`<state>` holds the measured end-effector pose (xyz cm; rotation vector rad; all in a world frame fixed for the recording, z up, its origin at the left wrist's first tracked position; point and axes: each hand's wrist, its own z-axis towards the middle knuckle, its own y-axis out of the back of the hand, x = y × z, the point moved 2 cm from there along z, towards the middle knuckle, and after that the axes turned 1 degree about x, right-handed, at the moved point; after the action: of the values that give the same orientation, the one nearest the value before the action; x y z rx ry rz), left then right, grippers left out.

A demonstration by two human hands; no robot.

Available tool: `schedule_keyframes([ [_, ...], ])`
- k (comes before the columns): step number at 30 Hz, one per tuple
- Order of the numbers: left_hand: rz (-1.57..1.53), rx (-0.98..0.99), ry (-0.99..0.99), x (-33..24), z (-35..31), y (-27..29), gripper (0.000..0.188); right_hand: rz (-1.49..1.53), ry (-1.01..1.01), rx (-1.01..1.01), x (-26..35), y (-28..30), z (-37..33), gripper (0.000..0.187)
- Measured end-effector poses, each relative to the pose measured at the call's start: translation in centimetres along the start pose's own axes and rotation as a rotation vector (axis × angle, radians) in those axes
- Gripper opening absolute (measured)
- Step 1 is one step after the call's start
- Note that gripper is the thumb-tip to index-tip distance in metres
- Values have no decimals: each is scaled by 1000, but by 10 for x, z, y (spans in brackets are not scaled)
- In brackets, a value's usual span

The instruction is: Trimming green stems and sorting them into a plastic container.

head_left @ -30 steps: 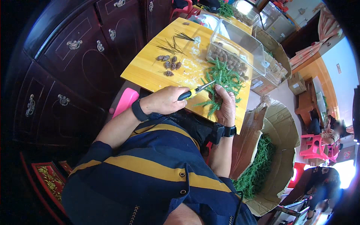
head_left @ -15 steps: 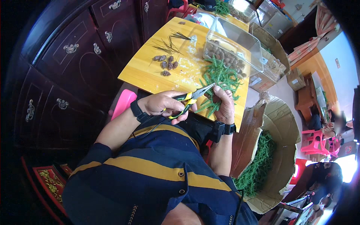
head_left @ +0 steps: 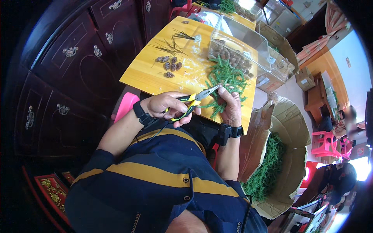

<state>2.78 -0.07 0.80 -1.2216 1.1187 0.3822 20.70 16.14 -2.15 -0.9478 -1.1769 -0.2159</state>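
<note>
In my left hand is a pair of needle-nose pliers with yellow-and-black handles, my fingers wrapped around the grips. Their pointed jaws reach to the thumb tip of my right hand. That right hand is closed on a green artificial fern-like sprig, whose fronds hang below the fingers. What lies exactly at the jaw tips is too small to make out. Just beyond the right hand, a pile of green sprigs covers part of the yellow wooden table.
Small brown pine cones and dark wire stems lie left on the table among white flecks. A clear plastic bin of pine cones stands behind. At right sits a cardboard box of greenery. Dark cabinets line the left.
The plier tips have shifted slightly up against the right thumb. Both hands keep their hold, and the whole view has moved a little.
</note>
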Motion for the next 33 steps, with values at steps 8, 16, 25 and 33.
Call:
schedule_keyframes([
  [8,-134,53,-23,11,0,4,44,65,-24,18,-7,-8,0,21],
  [16,579,-333,102,-19,6,-12,42,-12,92,-169,0,-14,2,14],
  [25,1657,-786,-130,-16,2,-21,56,-163,258,-257,9,-27,1,17],
  [33,1700,-842,-144,-11,9,-25,58,-241,238,-282,10,-29,-4,19],
])
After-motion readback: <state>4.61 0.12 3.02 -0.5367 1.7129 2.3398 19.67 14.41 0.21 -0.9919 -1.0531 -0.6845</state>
